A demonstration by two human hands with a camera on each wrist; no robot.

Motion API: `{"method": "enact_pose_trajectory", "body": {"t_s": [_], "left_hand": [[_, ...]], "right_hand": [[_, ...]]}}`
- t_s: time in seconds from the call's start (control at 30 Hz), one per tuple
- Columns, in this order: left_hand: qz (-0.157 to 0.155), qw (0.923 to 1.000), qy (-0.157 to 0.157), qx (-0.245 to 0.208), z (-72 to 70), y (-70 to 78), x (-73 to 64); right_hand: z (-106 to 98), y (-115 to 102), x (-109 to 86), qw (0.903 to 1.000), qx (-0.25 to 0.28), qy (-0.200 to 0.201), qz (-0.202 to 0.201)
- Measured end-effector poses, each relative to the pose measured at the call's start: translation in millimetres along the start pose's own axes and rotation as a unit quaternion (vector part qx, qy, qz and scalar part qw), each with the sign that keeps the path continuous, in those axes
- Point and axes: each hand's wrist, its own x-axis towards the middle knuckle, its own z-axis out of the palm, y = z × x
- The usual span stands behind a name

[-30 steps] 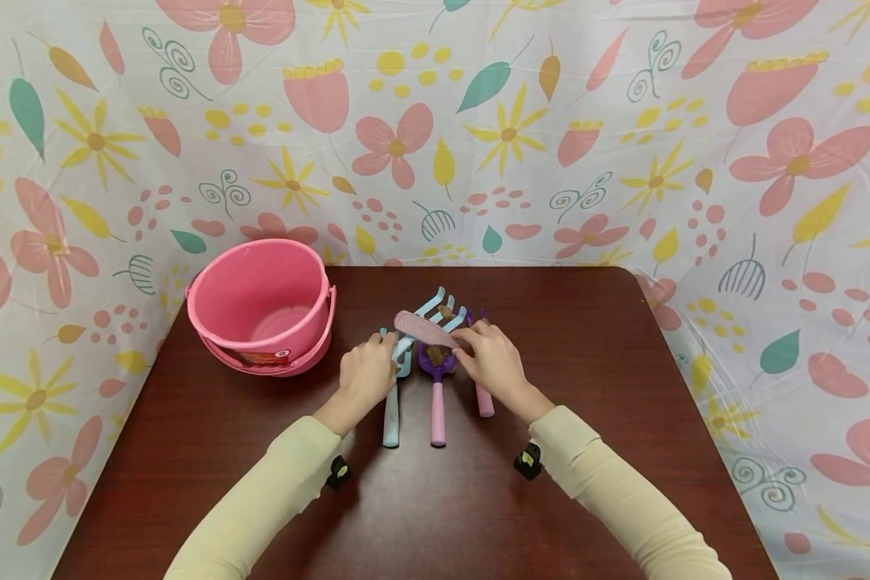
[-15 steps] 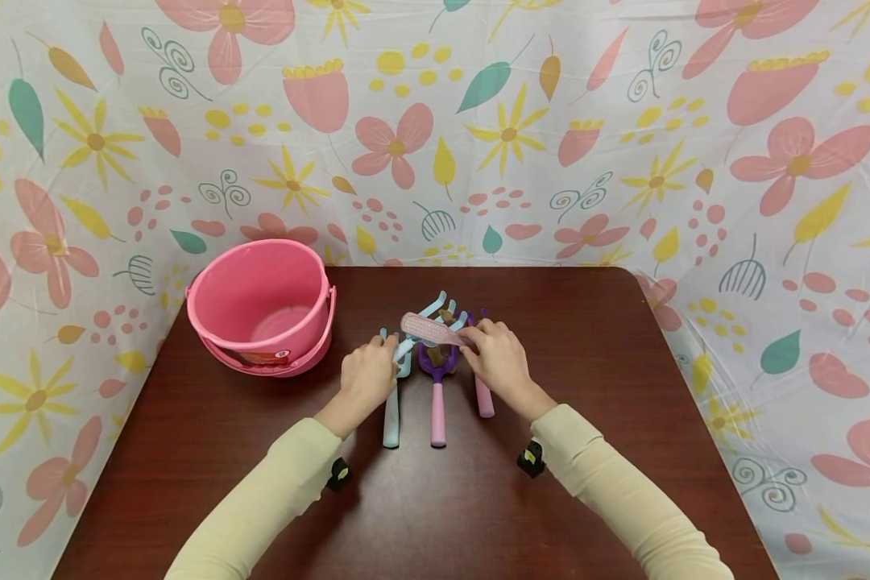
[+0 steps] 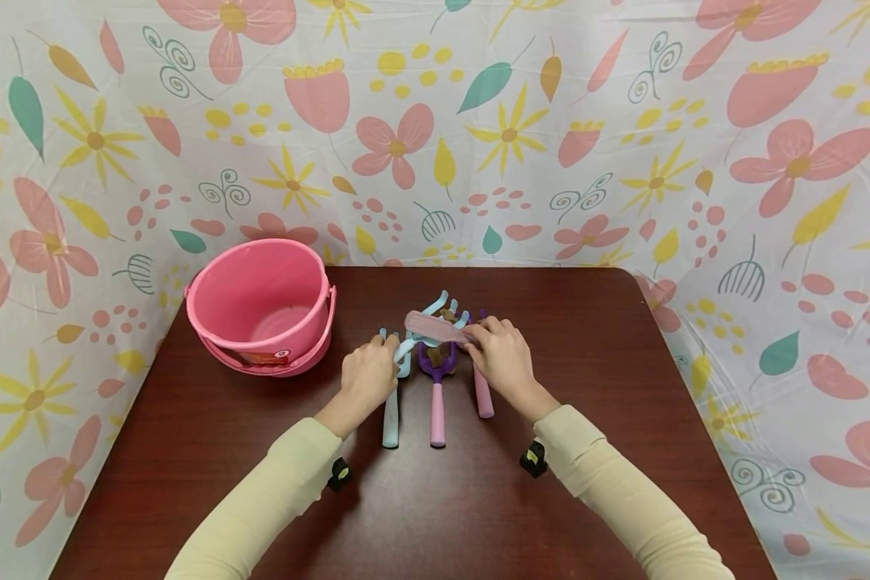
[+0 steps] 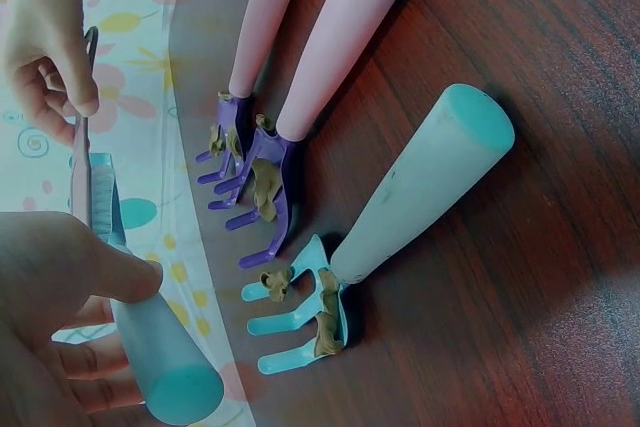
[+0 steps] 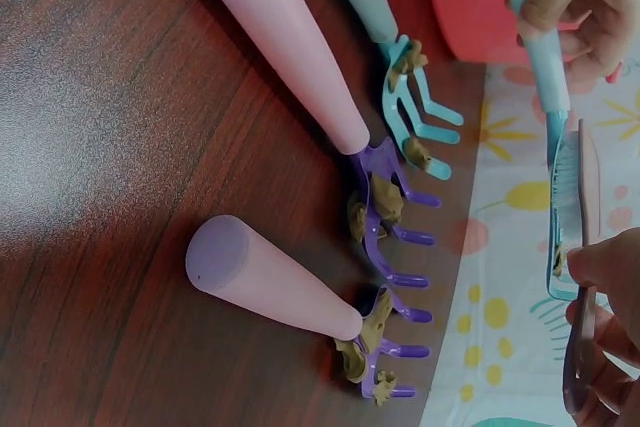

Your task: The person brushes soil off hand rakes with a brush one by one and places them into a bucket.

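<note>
My left hand (image 3: pixel 368 372) grips the handle of a light blue hand rake (image 5: pixel 547 67), raised above the table with its tines pointing away. In my right hand (image 3: pixel 503 354) is a pink scrubbing brush (image 3: pixel 435 326), its bristles against the rake's head in the right wrist view. Some brown, mud-like stuff clings near the tines. Below lie a second light blue rake (image 4: pixel 420 192) and two purple rakes with pink handles, a middle rake (image 3: pixel 438 415) and a right-hand rake (image 5: pixel 280 282). Brown lumps (image 4: pixel 266 187) stick between the tines of all three.
A pink bucket (image 3: pixel 254 282) with its handle folded down stands at the back left of the dark wooden table (image 3: pixel 587 322). A flower-patterned cloth (image 3: pixel 507 201) hangs behind and along the sides.
The brush and my right hand have shifted slightly to the right over the held rake. My left hand stays almost where it was, and the rakes on the table lie unmoved.
</note>
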Motion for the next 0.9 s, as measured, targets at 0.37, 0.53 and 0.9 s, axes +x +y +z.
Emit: {"method": "enact_pose_trajectory", "body": {"t_s": [0.37,0.53,0.9], "left_hand": [[-0.005,0.9999,-0.014,-0.003,-0.7,-0.5,-0.2],[-0.009,0.9998,-0.018,-0.003,-1.5,-0.1,0.1],[-0.011,0.9997,-0.02,-0.002,-1.6,-0.3,0.5]], "right_hand": [[-2.4,2.4,-1.1,0.9999,-0.005,0.011,0.0],[-2.6,3.6,-1.6,0.9999,-0.007,0.013,0.005],[-3.0,6.7,-2.5,0.9998,-0.002,0.016,0.014]]}}
